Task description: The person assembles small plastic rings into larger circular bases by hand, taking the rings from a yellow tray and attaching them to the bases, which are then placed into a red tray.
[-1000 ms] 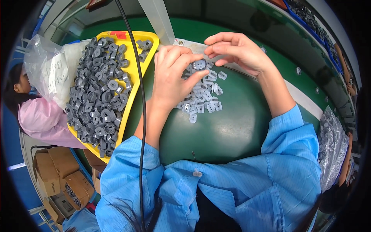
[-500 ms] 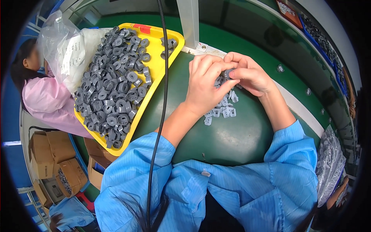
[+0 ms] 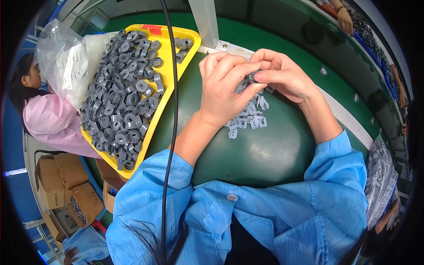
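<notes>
Over the green work surface (image 3: 265,159), both my hands meet around one dark grey round plastic part (image 3: 254,76). My left hand (image 3: 225,86) grips it from the left, fingers bent; they cover much of the part. From the right, my right hand (image 3: 285,77) pinches it between thumb and fingers. Beneath and just in front of the hands lies a loose pile of small light grey plastic pieces (image 3: 243,121), partly hidden by them. A yellow tray (image 3: 170,66) on the left carries a heap of similar dark grey round parts (image 3: 119,97).
A black cable (image 3: 175,101) hangs across the view beside the tray. Behind the tray sits a clear plastic bag (image 3: 66,66); a co-worker in pink (image 3: 53,115) is at far left. Cardboard boxes (image 3: 57,176) stand lower left. A metal post (image 3: 205,22) rises beyond the surface's edge.
The view has shifted slightly, so the tray and cable sit further left. My hands still hold the round part together, turned a little. Another person's hand has appeared at the upper right.
</notes>
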Demonstrator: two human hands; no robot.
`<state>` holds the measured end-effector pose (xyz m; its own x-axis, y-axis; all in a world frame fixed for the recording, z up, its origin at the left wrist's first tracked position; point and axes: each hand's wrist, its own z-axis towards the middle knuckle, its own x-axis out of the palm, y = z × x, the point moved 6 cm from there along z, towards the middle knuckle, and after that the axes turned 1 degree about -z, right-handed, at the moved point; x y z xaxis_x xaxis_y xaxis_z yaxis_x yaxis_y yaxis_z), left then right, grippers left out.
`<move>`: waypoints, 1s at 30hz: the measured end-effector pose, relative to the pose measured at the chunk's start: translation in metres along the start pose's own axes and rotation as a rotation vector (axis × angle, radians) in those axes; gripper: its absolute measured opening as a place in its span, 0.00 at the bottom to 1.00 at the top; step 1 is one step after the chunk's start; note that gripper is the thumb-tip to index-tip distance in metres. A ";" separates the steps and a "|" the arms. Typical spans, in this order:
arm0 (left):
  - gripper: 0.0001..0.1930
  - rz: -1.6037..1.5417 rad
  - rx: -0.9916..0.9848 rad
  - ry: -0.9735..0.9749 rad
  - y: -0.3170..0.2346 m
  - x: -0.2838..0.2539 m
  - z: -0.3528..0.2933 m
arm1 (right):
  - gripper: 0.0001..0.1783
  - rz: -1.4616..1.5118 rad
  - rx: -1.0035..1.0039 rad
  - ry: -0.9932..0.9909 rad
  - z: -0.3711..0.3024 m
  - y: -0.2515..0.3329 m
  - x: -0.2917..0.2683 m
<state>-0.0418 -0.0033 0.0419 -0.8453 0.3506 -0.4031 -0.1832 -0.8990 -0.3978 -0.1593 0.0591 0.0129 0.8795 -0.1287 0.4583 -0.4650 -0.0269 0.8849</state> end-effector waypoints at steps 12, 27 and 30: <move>0.17 0.462 -0.520 0.479 0.114 -0.061 0.045 | 0.13 -1.014 -0.157 -0.728 -0.019 0.038 -0.122; 0.18 0.291 -0.482 0.800 0.157 -0.051 0.029 | 0.16 -1.046 -0.070 -0.287 -0.044 0.023 -0.045; 0.19 0.419 -0.396 0.834 0.163 -0.048 0.026 | 0.19 -1.265 -0.107 -0.191 -0.044 0.013 -0.024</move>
<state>-0.0443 -0.1736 0.0175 -0.1558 0.2343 -0.9596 0.3559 -0.8929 -0.2758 -0.1824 0.1051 0.0172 0.6683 -0.2116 -0.7131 0.6973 -0.1558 0.6997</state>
